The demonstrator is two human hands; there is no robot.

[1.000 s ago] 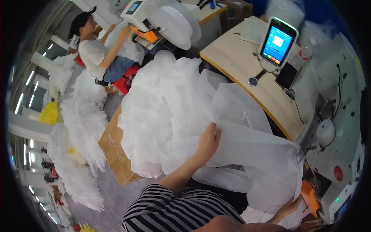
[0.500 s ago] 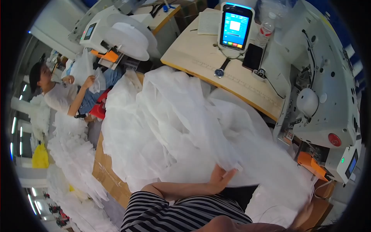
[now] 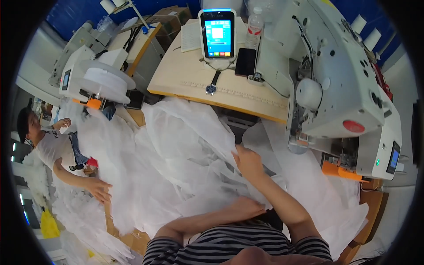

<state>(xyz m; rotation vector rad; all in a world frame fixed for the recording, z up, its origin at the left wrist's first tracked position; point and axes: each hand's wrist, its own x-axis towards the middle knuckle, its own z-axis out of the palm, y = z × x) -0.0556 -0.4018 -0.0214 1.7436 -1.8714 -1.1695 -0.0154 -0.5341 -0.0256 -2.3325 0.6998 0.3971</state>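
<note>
A large heap of thin white sheer fabric (image 3: 176, 150) spreads before me, below the table edge and across my lap. My right hand (image 3: 249, 163) is closed, pinching a raised fold of it near the middle of the heap. Nearer my body, my left hand (image 3: 247, 206) is closed on the fabric's near edge; its fingertips are partly hidden and slightly blurred. More of the sheer material hangs to the right, under the sewing machine (image 3: 335, 97).
On the wooden table (image 3: 176, 84) are a lit control screen (image 3: 217, 35), a wristwatch (image 3: 211, 89), a phone (image 3: 245, 62) and a water bottle (image 3: 255, 28). At left, a co-worker's hand (image 3: 99, 189) reaches toward the heap. Another machine (image 3: 79, 70) stands behind. Cardboard (image 3: 132, 240) lies below the fabric.
My right hand has come up from the lower right to the middle of the fabric and grips it. My left hand moved slightly down. The view shifted; the co-worker's arm now stretches out.
</note>
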